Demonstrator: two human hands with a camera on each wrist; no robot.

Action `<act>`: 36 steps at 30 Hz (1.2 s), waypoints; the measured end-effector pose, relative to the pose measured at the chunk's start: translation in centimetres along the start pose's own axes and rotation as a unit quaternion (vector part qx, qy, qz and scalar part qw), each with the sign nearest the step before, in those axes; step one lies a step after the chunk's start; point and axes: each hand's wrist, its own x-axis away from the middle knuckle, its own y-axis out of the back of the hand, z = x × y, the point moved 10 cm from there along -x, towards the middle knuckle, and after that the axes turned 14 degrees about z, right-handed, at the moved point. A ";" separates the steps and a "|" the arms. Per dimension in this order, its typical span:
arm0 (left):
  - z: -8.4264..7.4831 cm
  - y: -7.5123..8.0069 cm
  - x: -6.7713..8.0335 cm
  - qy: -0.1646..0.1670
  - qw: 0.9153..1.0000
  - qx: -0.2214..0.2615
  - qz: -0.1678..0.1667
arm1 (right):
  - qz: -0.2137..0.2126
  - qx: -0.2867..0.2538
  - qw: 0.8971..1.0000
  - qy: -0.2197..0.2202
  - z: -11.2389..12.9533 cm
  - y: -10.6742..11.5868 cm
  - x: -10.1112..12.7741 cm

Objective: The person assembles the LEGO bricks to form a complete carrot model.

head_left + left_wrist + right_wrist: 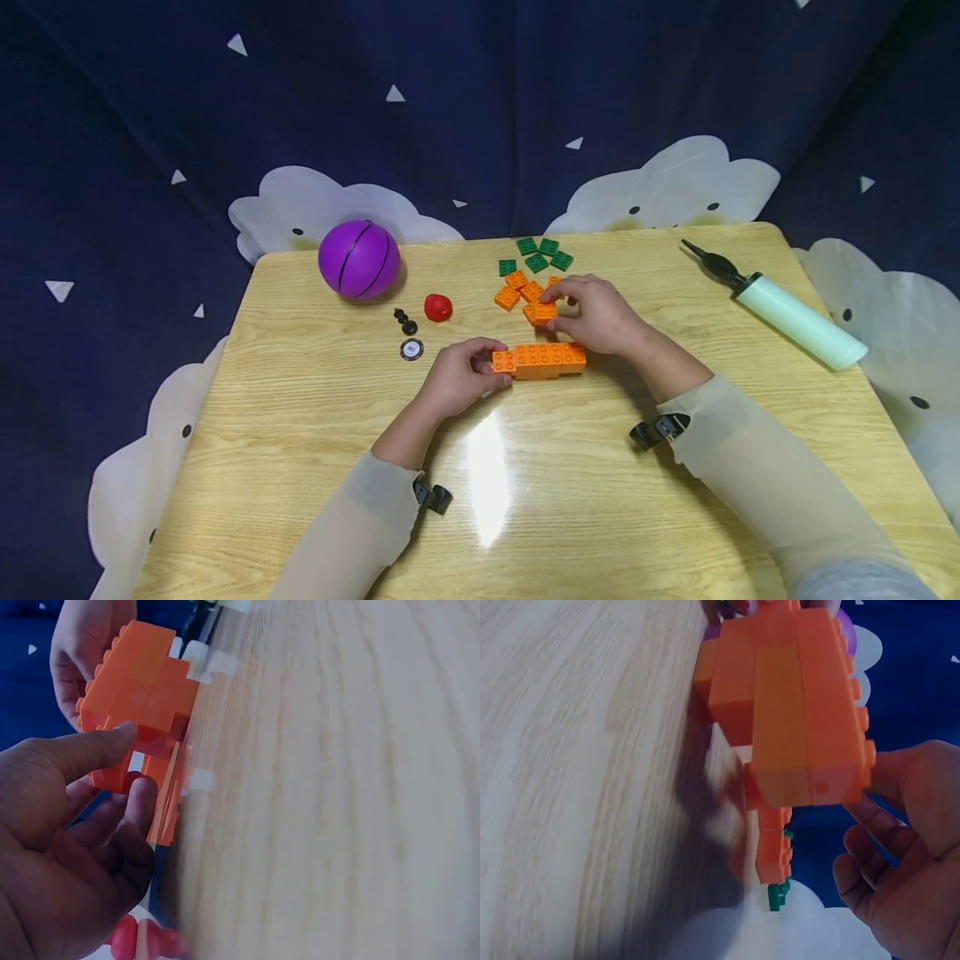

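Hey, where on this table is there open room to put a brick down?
Bare wood lies near the table's front edge, before both forearms, and between the right hand and the pump. It is crowded behind the orange brick row, among loose orange bricks and green plates.

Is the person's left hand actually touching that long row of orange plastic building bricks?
Touching. In the left wrist view the left hand pinches the end of the long row of orange plastic building bricks, thumb on top and a fingertip below.
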 end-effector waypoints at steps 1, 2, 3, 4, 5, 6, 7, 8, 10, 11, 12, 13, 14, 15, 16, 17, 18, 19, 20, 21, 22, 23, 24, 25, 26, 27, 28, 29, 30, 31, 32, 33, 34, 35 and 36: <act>0.0 0.0 0.0 0.001 1.000 0.000 0.000 | -0.001 0.001 1.000 0.004 0.3 0.0 0.0; 0.0 0.0 0.0 0.001 1.000 -0.001 -0.001 | -0.002 0.000 1.000 0.008 0.5 0.1 0.1; 0.0 0.0 -0.1 0.001 1.000 -0.001 -0.002 | -0.002 -0.003 1.000 0.012 0.8 0.1 0.1; 0.0 0.0 -0.1 0.002 1.000 -0.001 -0.002 | -0.001 -0.006 1.000 0.016 1.0 0.1 0.1; 0.0 0.0 0.0 0.003 1.000 -0.001 -0.002 | -0.001 -0.009 1.000 0.018 1.2 0.1 0.2; 0.1 0.1 0.0 0.003 1.000 -0.001 -0.003 | 0.000 -0.012 1.000 0.020 1.4 0.1 0.2; 0.1 0.1 0.0 0.003 1.000 0.000 -0.004 | 0.002 -0.015 1.000 0.021 1.5 0.1 0.3; 0.1 0.1 0.0 0.003 1.000 0.000 -0.004 | 0.004 -0.017 1.000 0.022 1.7 0.0 0.3; 0.1 0.1 0.0 0.004 1.000 0.001 -0.004 | 0.008 -0.020 1.000 0.022 1.9 -0.2 0.3; 0.1 0.1 0.0 0.004 1.000 0.000 -0.005 | 0.010 -0.022 0.999 0.022 2.1 -0.3 0.4; 0.1 0.1 0.0 0.004 1.000 0.001 -0.004 | 0.011 -0.023 0.999 0.022 2.2 -0.3 0.4; 0.1 0.1 0.0 0.005 1.000 0.000 -0.004 | 0.013 -0.023 0.999 0.022 2.3 -0.4 0.4; 0.1 0.1 0.0 0.005 1.000 -0.001 -0.004 | 0.014 -0.025 0.999 0.023 2.5 -0.5 0.4; 0.1 0.1 0.0 0.006 1.000 -0.001 -0.003 | 0.015 -0.025 0.999 0.024 2.7 -0.6 0.5; 0.1 0.1 0.0 0.007 1.000 -0.001 -0.003 | 0.015 -0.026 0.999 0.024 2.8 -0.7 0.5; 0.2 0.0 -0.1 0.009 1.000 -0.001 -0.002 | 0.015 -0.027 0.999 0.026 3.0 -0.7 0.5; 0.2 0.0 -0.1 0.010 1.000 -0.001 -0.001 | 0.016 -0.026 0.999 0.028 3.1 -0.8 0.5; 0.2 0.0 -0.1 0.012 1.000 -0.001 -0.001 | 0.016 -0.026 0.999 0.028 3.3 -0.9 0.5; 0.3 0.0 -0.1 0.014 1.000 0.000 0.001 | 0.018 -0.027 0.999 0.030 3.4 -1.0 0.5; 0.3 0.0 -0.1 0.016 1.000 0.000 0.001 | 0.018 -0.028 0.999 0.031 3.6 -1.1 0.5; 0.3 0.0 -0.1 0.017 1.000 0.000 0.001 | 0.020 -0.029 0.999 0.032 3.8 -1.2 0.5; 0.3 0.0 -0.1 0.018 1.000 0.001 0.001 | 0.021 -0.031 0.999 0.035 4.0 -1.3 0.5; 0.3 0.0 -0.1 0.018 1.000 0.001 0.001 | 0.023 -0.031 0.999 0.037 4.1 -1.4 0.5; 0.3 0.0 -0.1 0.019 1.000 0.002 0.002 | 0.024 -0.032 0.998 0.041 4.3 -1.4 0.5; 0.3 0.0 -0.1 0.019 1.000 0.003 0.002 | 0.024 -0.034 0.998 0.046 4.5 -1.6 0.5; 0.3 0.0 0.0 0.019 1.000 0.003 0.001 | 0.025 -0.034 0.998 0.050 4.7 -1.7 0.5; 0.3 0.0 0.0 0.019 1.000 0.004 0.001 | 0.025 -0.034 0.998 0.055 4.9 -1.8 0.5; 0.3 0.0 0.0 0.020 1.000 0.004 0.001 | 0.025 -0.034 0.997 0.059 5.0 -1.9 0.5; 0.3 0.0 0.0 0.021 1.000 0.004 0.001 | 0.024 -0.033 0.997 0.064 5.2 -2.0 0.5; 0.3 0.0 0.0 0.023 1.000 0.005 0.001 | 0.024 -0.032 0.997 0.069 5.4 -2.1 0.5; 0.4 0.0 0.0 0.024 1.000 0.005 0.001 | 0.023 -0.032 0.997 0.073 5.5 -2.2 0.6; 0.4 0.0 0.0 0.025 1.000 0.005 0.002 | 0.023 -0.030 0.996 0.076 5.7 -2.3 0.6; 0.4 0.0 0.0 0.026 1.000 0.005 0.003 | 0.023 -0.028 0.996 0.078 5.9 -2.4 0.6; 0.5 -0.1 -0.1 0.026 1.000 0.007 0.004 | 0.023 -0.024 0.996 0.080 6.1 -2.5 0.6; 0.5 -0.1 -0.1 0.026 1.000 0.008 0.005 | 0.023 -0.021 0.996 0.083 6.3 -2.6 0.6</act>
